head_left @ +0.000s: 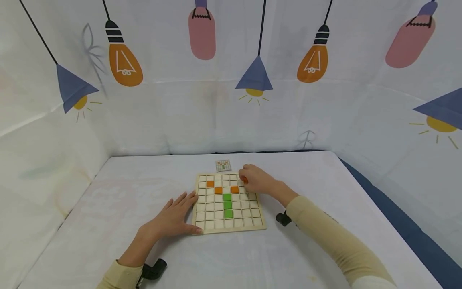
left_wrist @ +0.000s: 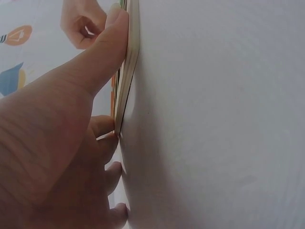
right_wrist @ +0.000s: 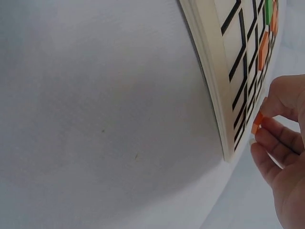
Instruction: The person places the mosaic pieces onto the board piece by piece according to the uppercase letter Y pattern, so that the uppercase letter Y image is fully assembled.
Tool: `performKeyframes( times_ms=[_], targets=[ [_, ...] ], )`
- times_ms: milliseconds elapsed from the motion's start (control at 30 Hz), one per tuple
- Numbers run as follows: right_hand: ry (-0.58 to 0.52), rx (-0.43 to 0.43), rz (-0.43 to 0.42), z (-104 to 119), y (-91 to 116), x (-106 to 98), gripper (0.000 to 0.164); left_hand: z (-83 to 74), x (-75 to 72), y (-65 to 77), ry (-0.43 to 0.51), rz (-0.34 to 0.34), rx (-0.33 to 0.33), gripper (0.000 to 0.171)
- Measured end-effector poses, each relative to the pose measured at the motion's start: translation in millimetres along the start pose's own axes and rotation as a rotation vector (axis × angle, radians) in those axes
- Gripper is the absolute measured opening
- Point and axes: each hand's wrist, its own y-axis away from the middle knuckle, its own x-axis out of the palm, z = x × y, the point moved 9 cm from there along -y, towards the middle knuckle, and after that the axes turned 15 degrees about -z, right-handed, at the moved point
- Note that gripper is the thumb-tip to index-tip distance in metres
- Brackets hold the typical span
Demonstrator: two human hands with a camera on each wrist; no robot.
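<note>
A square wooden grid board [head_left: 238, 230] lies on the table. Three green tiles [head_left: 227, 205] form a column in its middle. Above them, two orange tiles step down from the upper left, and a third orange tile [head_left: 234, 189] sits to the right. My left hand [head_left: 169, 218] rests at the board's left edge, fingers extended and thumb on the near corner. Over the far right corner, my right hand [head_left: 258, 179] pinches an orange tile [right_wrist: 257, 123] between thumb and fingers, close above the grid.
Just beyond the board's far edge lies a small card [head_left: 223, 165] printed with a coloured grid pattern. The white table [head_left: 126, 192] spreads around the board, backed by a white curtain [head_left: 180, 116] with printed lamps and bulbs.
</note>
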Motion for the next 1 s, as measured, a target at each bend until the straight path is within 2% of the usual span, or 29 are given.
performKeyframes(
  times_ms=[1000],
  targets=[
    [0.005,-0.057,0.025,10.5,-3.2,12.1,0.014,-1.7,-3.0,0.9,0.01,-0.002,0.002,0.113]
  ],
)
